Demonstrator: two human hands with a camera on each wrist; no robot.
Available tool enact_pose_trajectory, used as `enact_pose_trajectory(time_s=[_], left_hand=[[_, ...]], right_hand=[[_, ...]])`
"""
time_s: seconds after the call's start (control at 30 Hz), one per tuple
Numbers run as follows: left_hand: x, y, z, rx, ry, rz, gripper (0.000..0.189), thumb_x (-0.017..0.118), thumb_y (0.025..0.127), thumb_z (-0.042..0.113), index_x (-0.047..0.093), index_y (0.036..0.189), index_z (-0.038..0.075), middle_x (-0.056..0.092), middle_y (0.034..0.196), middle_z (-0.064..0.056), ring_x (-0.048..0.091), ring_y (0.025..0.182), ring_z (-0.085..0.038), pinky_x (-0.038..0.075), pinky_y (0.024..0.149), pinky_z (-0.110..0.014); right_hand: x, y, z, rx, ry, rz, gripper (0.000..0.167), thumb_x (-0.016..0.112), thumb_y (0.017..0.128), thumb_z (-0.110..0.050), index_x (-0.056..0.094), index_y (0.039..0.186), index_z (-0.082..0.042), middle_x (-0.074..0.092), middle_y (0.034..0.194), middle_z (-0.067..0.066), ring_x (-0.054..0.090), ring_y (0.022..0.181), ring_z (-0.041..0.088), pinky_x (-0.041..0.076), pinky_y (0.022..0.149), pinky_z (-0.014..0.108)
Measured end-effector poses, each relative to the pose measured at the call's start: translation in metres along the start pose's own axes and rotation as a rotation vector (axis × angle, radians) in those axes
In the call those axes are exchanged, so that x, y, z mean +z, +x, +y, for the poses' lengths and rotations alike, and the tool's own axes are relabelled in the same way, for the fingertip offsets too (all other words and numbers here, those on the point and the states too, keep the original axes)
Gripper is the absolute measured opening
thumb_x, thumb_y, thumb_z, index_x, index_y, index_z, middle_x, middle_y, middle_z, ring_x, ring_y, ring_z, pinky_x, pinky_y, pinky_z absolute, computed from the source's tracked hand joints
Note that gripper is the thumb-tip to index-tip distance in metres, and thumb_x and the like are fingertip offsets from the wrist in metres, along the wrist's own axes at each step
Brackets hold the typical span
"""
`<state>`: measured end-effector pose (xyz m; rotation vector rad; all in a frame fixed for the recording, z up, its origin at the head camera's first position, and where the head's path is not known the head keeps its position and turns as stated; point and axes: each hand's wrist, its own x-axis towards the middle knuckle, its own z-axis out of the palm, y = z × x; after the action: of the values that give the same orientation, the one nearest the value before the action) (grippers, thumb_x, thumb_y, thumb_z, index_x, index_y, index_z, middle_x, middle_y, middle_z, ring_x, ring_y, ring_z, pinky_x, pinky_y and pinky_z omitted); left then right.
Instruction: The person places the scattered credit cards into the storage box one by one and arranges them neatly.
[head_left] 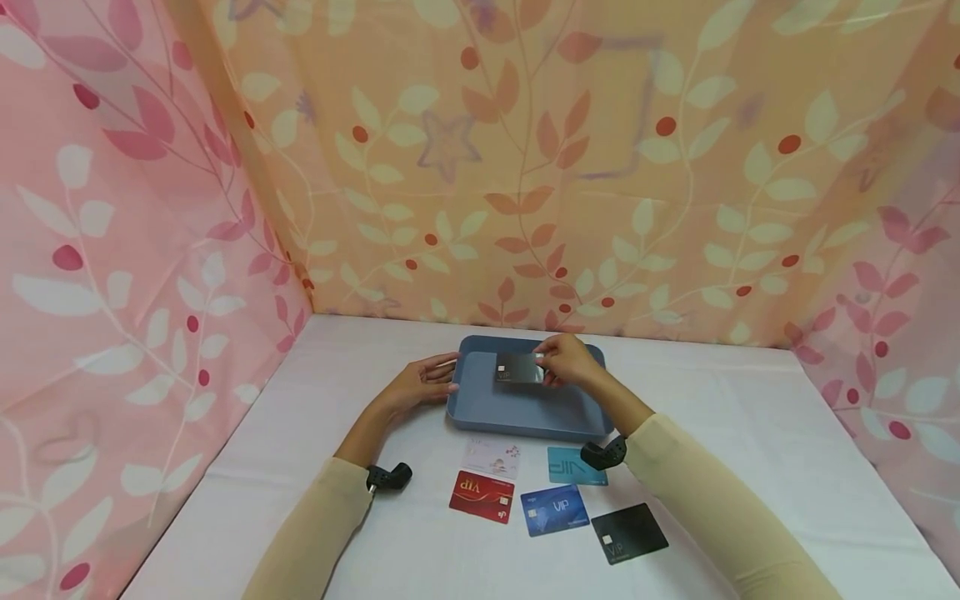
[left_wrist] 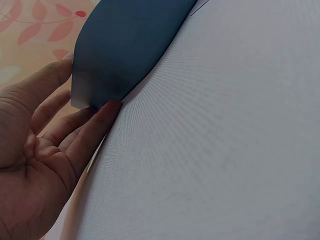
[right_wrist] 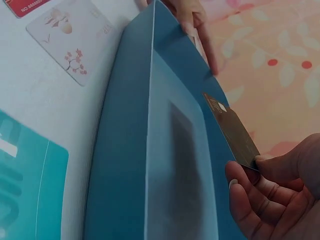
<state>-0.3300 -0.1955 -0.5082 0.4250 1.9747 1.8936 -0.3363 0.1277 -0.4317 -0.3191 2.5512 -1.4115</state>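
Between the thumb and fingers of my right hand (head_left: 567,360) is a dark VIP card (head_left: 517,368), pinched by one end over the blue-grey tray (head_left: 525,417). In the right wrist view the card (right_wrist: 231,131) tilts, and a dark shadow or reflection shows on the tray floor below. My left hand (head_left: 416,385) is beside the tray's left end with its fingers extended. The left wrist view has those fingertips (left_wrist: 111,107) against the outer wall of the tray (left_wrist: 125,45).
In front of the tray lie a pale flowered card (head_left: 491,458), a red card (head_left: 482,497), a blue card (head_left: 555,510), a teal card (head_left: 573,467) and a black card (head_left: 630,533). Patterned cloth (head_left: 525,167) hangs behind the white-covered table (head_left: 375,342) and on both sides.
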Motion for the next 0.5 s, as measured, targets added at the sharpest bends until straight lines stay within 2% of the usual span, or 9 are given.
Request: enact_pose_trajectory(time_s=[0.17, 0.5], left_hand=[[0.001, 0.001, -0.001, 0.005, -0.012, -0.007, 0.071, 0.074, 0.093, 0.004, 0.042, 0.155, 0.009, 0.038, 0.16, -0.015, 0.038, 0.146, -0.028, 0.053, 0.098, -0.036], [0.0, 0.0, -0.001, 0.004, -0.015, 0.0, 0.072, 0.074, 0.092, 0.004, 0.041, 0.156, 0.009, 0.038, 0.16, -0.015, 0.038, 0.146, -0.029, 0.053, 0.098, -0.037]], right_hand=[[0.008, 0.004, -0.001, 0.017, 0.0, 0.013, 0.026, 0.063, 0.097, 0.002, 0.065, 0.119, 0.013, 0.071, 0.082, 0.027, 0.066, 0.05, 0.017, 0.057, 0.048, 0.033], [0.024, 0.018, 0.006, 0.032, 0.015, 0.01, 0.023, 0.064, 0.096, 0.002, 0.067, 0.116, 0.011, 0.071, 0.079, 0.027, 0.065, 0.047, 0.016, 0.055, 0.045, 0.03]])
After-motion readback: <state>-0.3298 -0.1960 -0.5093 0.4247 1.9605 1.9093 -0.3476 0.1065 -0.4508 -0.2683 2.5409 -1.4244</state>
